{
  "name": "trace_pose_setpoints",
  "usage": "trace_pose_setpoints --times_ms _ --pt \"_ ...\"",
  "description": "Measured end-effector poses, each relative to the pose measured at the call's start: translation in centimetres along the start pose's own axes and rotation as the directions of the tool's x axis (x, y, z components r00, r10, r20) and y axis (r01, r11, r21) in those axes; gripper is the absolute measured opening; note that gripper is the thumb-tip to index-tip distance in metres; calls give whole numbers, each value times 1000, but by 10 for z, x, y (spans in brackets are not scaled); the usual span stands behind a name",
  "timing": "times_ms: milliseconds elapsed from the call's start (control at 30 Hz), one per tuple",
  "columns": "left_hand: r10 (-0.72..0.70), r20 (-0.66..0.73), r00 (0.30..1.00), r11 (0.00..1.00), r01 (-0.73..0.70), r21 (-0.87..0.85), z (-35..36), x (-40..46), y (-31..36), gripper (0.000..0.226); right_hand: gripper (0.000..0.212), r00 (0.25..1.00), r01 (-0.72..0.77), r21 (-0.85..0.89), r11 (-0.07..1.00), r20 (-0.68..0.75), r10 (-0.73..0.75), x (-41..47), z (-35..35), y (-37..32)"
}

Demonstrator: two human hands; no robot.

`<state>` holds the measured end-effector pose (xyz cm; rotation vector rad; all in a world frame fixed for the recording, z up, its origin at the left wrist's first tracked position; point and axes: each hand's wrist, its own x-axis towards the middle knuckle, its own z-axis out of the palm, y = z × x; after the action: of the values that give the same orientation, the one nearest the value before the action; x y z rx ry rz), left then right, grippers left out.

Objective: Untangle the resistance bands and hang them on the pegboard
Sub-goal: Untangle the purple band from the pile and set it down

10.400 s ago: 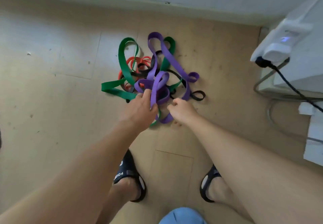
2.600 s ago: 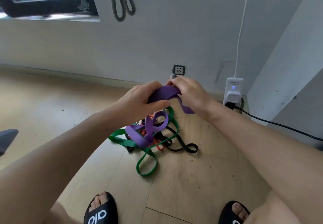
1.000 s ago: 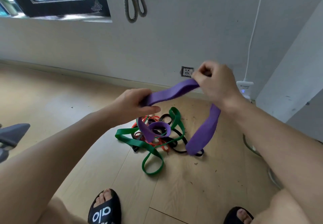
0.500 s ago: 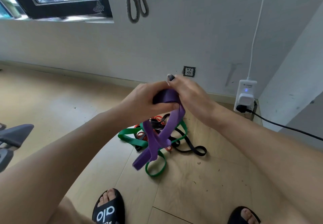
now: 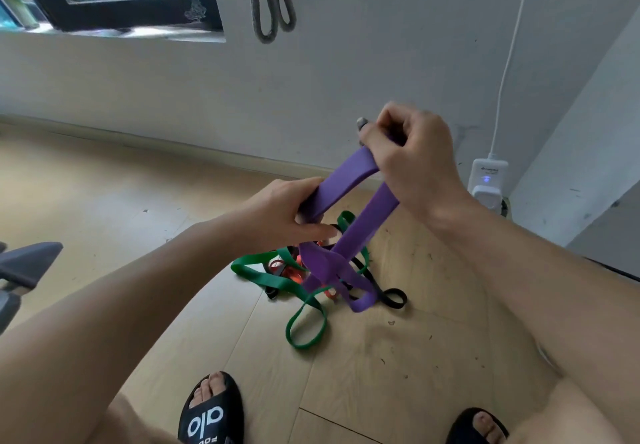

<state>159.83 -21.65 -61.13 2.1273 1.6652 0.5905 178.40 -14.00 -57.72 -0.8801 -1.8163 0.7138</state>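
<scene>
So the person is standing over the pile and working the purple resistance band (image 5: 349, 183) out of it. The right hand (image 5: 414, 163) is fisted around the top of the purple loop and holding it up high, and the left hand (image 5: 284, 216) is gripping one strand lower down, thumb under and fingers curled over it. My guess is they're holding it at two heights like that to spread the loop open, so they can see where it's twisted. The other strand is running straight down from the right fist, and the bottom of the loop is dangling over the heap with a twist or fold still in it. I can't tell whether it's still caught on the rest.

The other bands are sitting on the wood floor (image 5: 398, 367) near the wall: the green band (image 5: 273, 280) is sprawling out with one loop towards the feet, the orange band (image 5: 294, 272) is bunched in the middle, and the black band (image 5: 393, 298) is poking out to the right.

No pegboard in view, but a grey looped band (image 5: 272, 3) is already hanging on the wall beside the window (image 5: 114, 0), so that's probably where these go. There's also a plugged-in white adapter (image 5: 488, 182) close to the pile, something to avoid snagging.
</scene>
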Motion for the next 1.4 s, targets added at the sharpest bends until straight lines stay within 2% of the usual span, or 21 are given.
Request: trace_pose_setpoints --times_ms 133,200,267,333,400,467,533,567,600,667,800,967,1100,1200,1267,1400 --pt "-32 -71 997 999 32 -2 -3 5 0 39 39 979 -29 76 997 -198 43 9 -15 2" --pt "-40 -40 998 999 41 31 -1 6 0 38 38 976 18 -57 998 -214 -29 9 -21 8" --pt "-46 -55 997 997 49 62 -1 4 2 34 37 993 -4 -263 965 -114 -27 9 -28 23" --pt "-41 -156 987 999 41 -2 -4 3 3 25 37 992 -107 -401 910 19 125 11 -35 38" --pt "-41 -248 968 994 13 -110 -10 3 9 15 39 933 -185 -463 867 193 303 6 -36 46" --pt "-43 -268 962 990 4 -143 -10 4 17 12 43 815 -279 -362 890 401 418 -5 -26 44" --pt "-12 -270 963 997 -11 -83 -4 6 21 14 53 709 -417 -135 899 570 415 -17 -13 34" --pt "5 -269 963 999 -19 -48 -1 7 21 15 57 700 -456 -27 890 607 377 -20 -6 31" --pt "20 -264 964 999 -27 -23 1 8 20 15 58 712 -460 47 887 616 337 -22 -1 27" --pt "32 -241 970 999 -31 9 2 9 15 19 53 764 -394 77 916 581 280 -23 4 22" --pt "0 -85 996 995 8 99 0 4 1 23 52 865 -193 -83 978 456 210 -18 3 20" --pt "-3 -5 1000 993 3 116 2 -2 -24 40 58 896 -111 -209 972 401 189 -10 0 23" --pt "-32 53 998 980 21 196 8 -1 -36 30 57 921 -104 -243 964 343 185 -5 -7 23" --pt "-10 8 1000 986 9 167 7 4 -36 33 55 947 -128 -169 977 273 171 -2 -12 19" --pt "-19 -19 1000 986 22 164 7 7 -33 33 57 949 -131 -181 975 260 176 -2 -17 20" --pt "3 -178 984 997 11 73 6 13 -17 30 61 888 -225 -152 962 375 267 -7 -16 22"
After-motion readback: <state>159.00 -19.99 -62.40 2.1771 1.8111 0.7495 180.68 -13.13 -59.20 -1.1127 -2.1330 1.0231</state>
